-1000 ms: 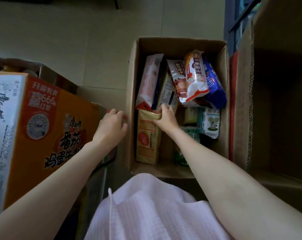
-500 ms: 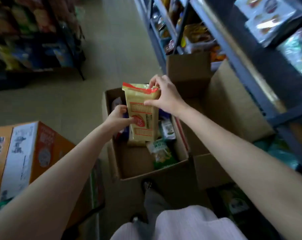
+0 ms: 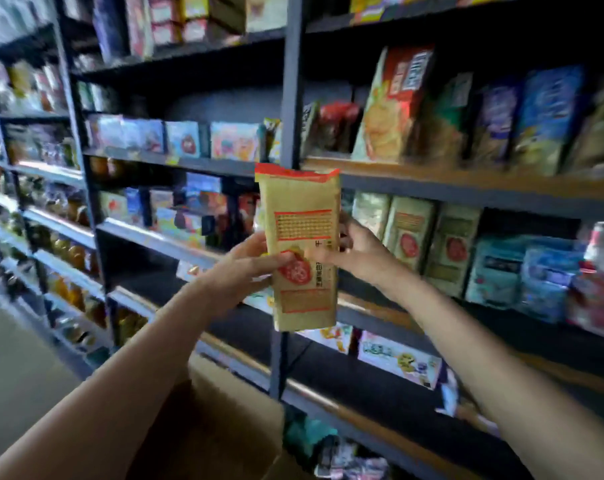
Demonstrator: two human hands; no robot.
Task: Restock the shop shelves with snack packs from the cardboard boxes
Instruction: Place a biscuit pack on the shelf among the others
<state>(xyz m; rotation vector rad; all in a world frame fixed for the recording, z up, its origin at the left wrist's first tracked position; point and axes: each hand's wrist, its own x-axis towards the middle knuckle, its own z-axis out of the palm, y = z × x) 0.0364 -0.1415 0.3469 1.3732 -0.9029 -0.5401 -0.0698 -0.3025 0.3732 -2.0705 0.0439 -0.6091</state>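
A tall yellow snack pack (image 3: pixel 302 220) with a red top edge and red print stands upright in front of the shelves, held by both hands. My left hand (image 3: pixel 245 268) grips its left side, thumb across the front. My right hand (image 3: pixel 359 254) grips its right side, thumb on the front and fingers behind. Several matching yellow packs (image 3: pixel 409 233) stand in a row on the shelf (image 3: pixel 466 194) just right of it. A cardboard box (image 3: pixel 224 420) sits below my arms, its inside out of view.
Dark metal shelving fills the view, with an upright post (image 3: pixel 290 98) behind the pack. Boxes and bags line the upper shelf (image 3: pixel 414 109), blue packs (image 3: pixel 522 271) stand at the right. Jars fill the left shelves (image 3: pixel 68 251). Bare floor (image 3: pixel 13 348) lies at lower left.
The pack came out of the cardboard box and up to shelf height in both hands. My view swung from the floor boxes to the shelves.
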